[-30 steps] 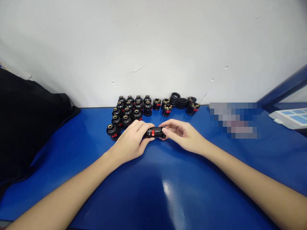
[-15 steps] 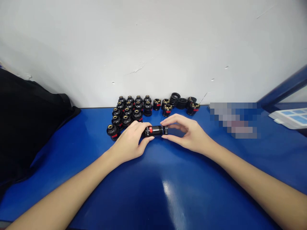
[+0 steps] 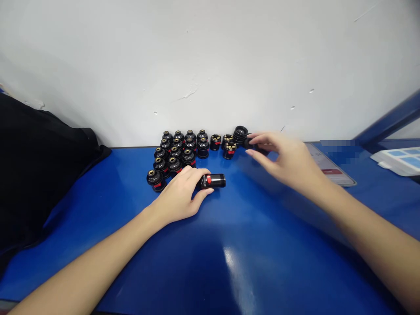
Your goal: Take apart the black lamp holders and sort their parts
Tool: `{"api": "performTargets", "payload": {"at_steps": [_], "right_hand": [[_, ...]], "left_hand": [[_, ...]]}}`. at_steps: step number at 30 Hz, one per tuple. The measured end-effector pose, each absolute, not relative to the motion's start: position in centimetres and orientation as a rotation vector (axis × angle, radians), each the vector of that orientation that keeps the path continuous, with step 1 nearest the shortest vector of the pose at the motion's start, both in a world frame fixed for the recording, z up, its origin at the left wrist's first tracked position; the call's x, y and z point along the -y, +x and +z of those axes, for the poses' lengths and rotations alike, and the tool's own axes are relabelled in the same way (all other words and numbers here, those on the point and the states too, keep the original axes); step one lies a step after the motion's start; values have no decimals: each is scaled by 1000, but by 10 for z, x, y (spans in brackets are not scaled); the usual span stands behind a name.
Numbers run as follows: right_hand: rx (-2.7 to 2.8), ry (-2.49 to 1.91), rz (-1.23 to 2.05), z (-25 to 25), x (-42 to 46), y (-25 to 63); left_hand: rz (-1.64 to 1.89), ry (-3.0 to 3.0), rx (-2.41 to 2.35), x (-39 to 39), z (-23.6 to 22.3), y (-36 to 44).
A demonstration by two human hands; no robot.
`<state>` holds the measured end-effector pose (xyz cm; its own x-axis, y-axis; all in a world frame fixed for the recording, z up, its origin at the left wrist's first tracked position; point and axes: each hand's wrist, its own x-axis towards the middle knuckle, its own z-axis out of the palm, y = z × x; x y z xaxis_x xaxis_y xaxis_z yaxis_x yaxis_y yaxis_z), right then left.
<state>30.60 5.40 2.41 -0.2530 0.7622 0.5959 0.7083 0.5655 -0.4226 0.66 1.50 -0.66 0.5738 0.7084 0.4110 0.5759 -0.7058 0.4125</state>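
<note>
My left hand [image 3: 180,192] grips a black cylindrical part with a red button [image 3: 214,180], held on its side just above the blue table [image 3: 229,245]. My right hand [image 3: 285,158] is stretched out to the back of the table, its fingertips on a black ring-shaped part [image 3: 252,141] beside a stack of black rings [image 3: 239,133]. Whether it grips that part is hard to tell. A cluster of several assembled black parts with brass centres [image 3: 175,153] stands left of the held one.
Several open black parts with brass insides [image 3: 226,145] stand by the white wall. A black cloth [image 3: 36,166] covers the table's left side. A flat card [image 3: 330,168] lies at the right, with a white and blue tray [image 3: 398,159] beyond it.
My right hand let go of the black cylindrical part and moved back and right to the rings by the wall. My left hand kept hold of the part.
</note>
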Motion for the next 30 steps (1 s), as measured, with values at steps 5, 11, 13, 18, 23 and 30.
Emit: {"api": "performTargets", "payload": {"at_steps": [5, 11, 13, 18, 23, 30], "right_hand": [[2063, -1326, -171, 21, -82, 327], [2056, -1378, -323, 6, -117, 346], [2072, -1398, -333, 5, -125, 347], [2096, -1462, -337, 6, -136, 346], [2094, -1461, -309, 0, -142, 346], [1817, -1395, -290, 17, -110, 316]], "left_hand": [[830, 2579, -1047, -15, -7, 7], [840, 2585, -1035, -15, -7, 5], [833, 2581, -1037, -14, -7, 5], [835, 2583, -1031, -14, -8, 6], [842, 2591, -1027, -14, -7, 6], [862, 2580, -1025, -13, -7, 6]]}}
